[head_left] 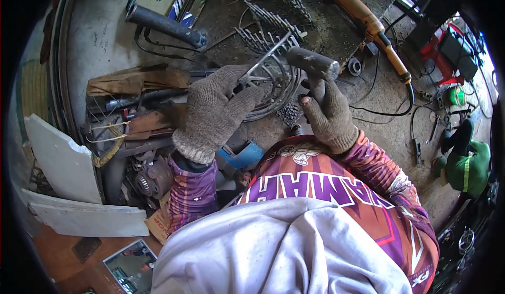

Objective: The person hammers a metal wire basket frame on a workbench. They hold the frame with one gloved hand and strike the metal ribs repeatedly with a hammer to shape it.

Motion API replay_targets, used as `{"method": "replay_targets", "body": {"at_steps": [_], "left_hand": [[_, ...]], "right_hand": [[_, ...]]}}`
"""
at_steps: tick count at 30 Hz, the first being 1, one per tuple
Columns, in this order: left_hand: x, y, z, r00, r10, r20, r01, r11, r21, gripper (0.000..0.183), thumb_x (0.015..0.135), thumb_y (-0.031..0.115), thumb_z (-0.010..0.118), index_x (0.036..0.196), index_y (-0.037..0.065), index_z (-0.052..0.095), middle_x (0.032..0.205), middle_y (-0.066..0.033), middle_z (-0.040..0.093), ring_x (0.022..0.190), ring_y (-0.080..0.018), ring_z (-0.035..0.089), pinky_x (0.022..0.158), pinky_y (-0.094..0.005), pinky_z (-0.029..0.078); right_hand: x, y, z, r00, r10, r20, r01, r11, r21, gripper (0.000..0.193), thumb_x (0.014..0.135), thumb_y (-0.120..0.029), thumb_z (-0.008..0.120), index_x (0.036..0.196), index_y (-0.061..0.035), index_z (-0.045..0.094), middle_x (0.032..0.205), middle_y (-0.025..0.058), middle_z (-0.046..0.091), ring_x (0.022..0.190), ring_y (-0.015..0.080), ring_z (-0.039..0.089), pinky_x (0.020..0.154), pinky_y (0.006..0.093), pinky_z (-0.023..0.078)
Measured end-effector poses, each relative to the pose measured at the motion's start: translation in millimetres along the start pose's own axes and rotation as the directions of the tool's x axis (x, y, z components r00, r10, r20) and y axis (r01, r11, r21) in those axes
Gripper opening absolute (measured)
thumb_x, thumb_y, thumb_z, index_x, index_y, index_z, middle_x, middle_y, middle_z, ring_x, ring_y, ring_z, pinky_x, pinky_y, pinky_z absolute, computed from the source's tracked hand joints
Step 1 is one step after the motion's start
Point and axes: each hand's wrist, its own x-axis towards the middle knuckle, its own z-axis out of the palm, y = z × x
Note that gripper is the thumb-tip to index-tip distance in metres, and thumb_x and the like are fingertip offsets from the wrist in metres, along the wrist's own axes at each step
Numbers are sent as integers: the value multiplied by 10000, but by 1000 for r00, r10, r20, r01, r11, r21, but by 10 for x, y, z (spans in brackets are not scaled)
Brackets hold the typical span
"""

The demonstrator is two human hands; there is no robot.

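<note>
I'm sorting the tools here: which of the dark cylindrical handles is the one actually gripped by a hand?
The dark handle near the picture's middle, gripped by the gloved right hand. The other black handle lies untouched on the bench, upper left.

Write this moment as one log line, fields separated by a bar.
left hand: gloved, holds bent wire piece | right hand: gloved, grips hammer | yellow angle grinder: lying behind

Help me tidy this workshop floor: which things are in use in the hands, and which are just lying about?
In use:
- left hand on bent wire piece
- right hand gripping hammer

Lying about:
- yellow angle grinder
- black tube
- grey board pieces
- small mirror
</note>
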Motion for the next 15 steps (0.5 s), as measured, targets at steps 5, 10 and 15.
{"method": "replay_targets", "body": {"at_steps": [5,10,15], "left_hand": [[-39,-279,75,938,247,-244,-159,930,331,319,960,211,700,1227,37,693,1082,-130,747,952,-239,730,797,-365,567],[-110,-394,158,849,319,-421,-318,945,75,298,1007,182,622,1227,-12,669,1103,-169,740,991,-260,727,838,-364,570],[-143,-463,63,900,271,-342,-366,896,-252,311,1011,141,584,1265,-29,640,1140,-165,730,1016,-233,716,868,-337,571]], "right_hand": [[-36,-95,-42,993,96,62,-103,989,109,454,968,-301,648,1285,11,552,916,247,678,852,440,687,738,458,524],[-86,-305,-107,996,-6,94,6,1000,9,426,986,-288,615,1271,23,553,889,239,677,788,429,682,700,457,516],[-147,-416,-99,994,-65,87,75,991,-107,412,991,-302,612,1239,24,566,858,230,670,761,408,684,675,440,515]]}}
